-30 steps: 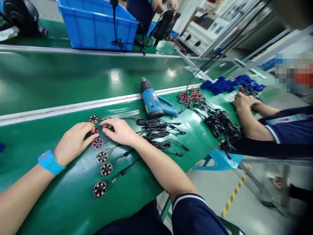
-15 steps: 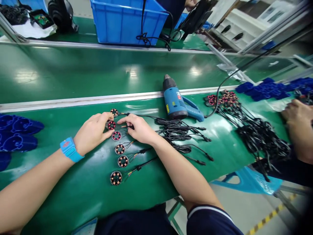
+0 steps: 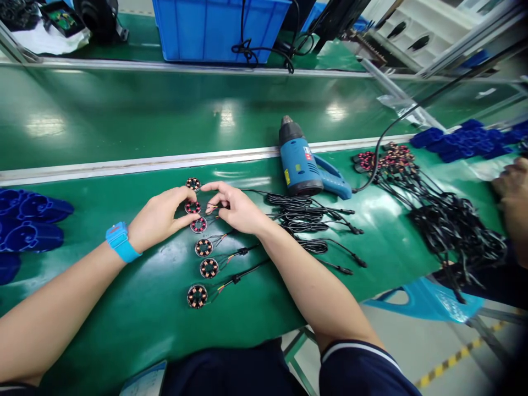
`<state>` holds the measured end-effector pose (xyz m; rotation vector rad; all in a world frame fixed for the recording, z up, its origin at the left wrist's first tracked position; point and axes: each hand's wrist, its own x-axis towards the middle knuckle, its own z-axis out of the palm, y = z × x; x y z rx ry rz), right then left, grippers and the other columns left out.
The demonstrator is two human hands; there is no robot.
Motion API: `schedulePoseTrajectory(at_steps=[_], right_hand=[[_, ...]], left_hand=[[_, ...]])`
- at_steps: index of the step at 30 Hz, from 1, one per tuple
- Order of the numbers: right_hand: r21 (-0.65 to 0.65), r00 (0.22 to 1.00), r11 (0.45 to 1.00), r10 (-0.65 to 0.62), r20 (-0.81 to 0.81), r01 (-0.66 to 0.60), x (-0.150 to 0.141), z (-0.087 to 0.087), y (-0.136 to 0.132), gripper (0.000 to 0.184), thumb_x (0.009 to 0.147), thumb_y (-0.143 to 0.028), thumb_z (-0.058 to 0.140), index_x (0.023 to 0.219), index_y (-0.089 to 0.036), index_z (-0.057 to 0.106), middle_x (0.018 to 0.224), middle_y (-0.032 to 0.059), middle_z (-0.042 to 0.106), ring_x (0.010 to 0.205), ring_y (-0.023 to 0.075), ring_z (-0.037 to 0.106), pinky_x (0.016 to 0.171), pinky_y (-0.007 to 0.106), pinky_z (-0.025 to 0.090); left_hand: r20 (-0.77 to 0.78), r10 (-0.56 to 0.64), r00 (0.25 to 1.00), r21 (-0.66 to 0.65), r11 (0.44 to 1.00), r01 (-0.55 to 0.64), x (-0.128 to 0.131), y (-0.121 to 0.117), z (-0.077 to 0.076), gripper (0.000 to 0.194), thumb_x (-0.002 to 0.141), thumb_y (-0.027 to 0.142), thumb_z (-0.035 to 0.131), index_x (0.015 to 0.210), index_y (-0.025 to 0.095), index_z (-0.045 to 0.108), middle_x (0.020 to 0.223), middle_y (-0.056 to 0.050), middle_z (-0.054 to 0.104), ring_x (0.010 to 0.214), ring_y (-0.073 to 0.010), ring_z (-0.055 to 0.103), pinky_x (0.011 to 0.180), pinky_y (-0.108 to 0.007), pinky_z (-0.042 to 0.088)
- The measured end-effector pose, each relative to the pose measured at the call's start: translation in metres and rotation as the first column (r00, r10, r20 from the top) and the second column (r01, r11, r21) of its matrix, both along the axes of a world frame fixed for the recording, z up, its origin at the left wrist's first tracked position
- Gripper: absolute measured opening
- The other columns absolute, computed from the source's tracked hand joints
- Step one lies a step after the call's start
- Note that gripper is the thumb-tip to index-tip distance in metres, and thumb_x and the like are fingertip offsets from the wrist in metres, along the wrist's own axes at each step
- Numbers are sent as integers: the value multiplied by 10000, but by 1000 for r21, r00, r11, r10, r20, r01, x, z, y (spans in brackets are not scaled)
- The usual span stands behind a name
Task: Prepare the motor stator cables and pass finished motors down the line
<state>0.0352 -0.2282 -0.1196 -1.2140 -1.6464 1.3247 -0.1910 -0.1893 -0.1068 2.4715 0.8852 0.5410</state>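
Across from me I see a big blue box point(image 3: 218, 30) with a knotted black cord point(image 3: 246, 51) in front. Dark blue pieces point(image 3: 33, 234) lie on my left. Off to my right, a light blue stool point(image 3: 431, 302) stands near a yellow and black floor stripe point(image 3: 446, 364).

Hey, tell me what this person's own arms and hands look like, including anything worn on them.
Both the left hand and right hand are ungloved. A bright blue wristband with a squarish block circles the left wrist. The right arm's short sleeve is navy, edged in white.
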Motion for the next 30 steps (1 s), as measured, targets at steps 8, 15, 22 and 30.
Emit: schedulePoseTrajectory(at_steps=[8, 15, 22, 30], right_hand=[[155, 963, 987, -75, 259, 35, 21, 24, -3, 495, 820, -65, 570, 1298, -192, 585, 1232, 64, 683, 1056, 201, 603, 944, 384, 471], [323, 815, 945, -222, 535, 45, 7, 25, 23, 512, 808, -51, 644, 1308, -147, 590, 1293, 124, 648, 1198, 282, 584, 1061, 479, 442], [266, 899, 963, -143, 413, 30, -2, 6, 38, 432, 794, 2, 643, 1197, -153, 659, 992, 34, 703, 814, 140, 620, 818, 296, 504], [204, 946, 979, -64, 317, -2, 1, 9, 36, 361, 772, -6, 602, 1067, -181, 716, 993, 17, 679, 780, 139, 525, 793, 305, 446]], left_hand=[[22, 47, 999, -51, 998, -46, -8, 13, 5, 338, 983, 521, 542, 1101, 210, 601, 1123, -73, 644, 1029, -224, 620, 904, -355, 518], [58, 118, 991, -59, 992, -115, 14, 40, -7, 515, 830, 405, 725, 1213, 183, 462, 1236, -115, 626, 1150, -279, 630, 1012, -460, 514], [24, 144, 989, 128, 981, -146, 14, 42, -10, 431, 860, 219, 664, 1236, 198, 454, 1147, -100, 676, 1077, -272, 666, 947, -425, 530], [-105, 142, 984, 373, 923, -94, 10, 32, 2, 390, 913, 216, 588, 1280, 179, 463, 1119, -115, 668, 1050, -309, 648, 901, -437, 504]])
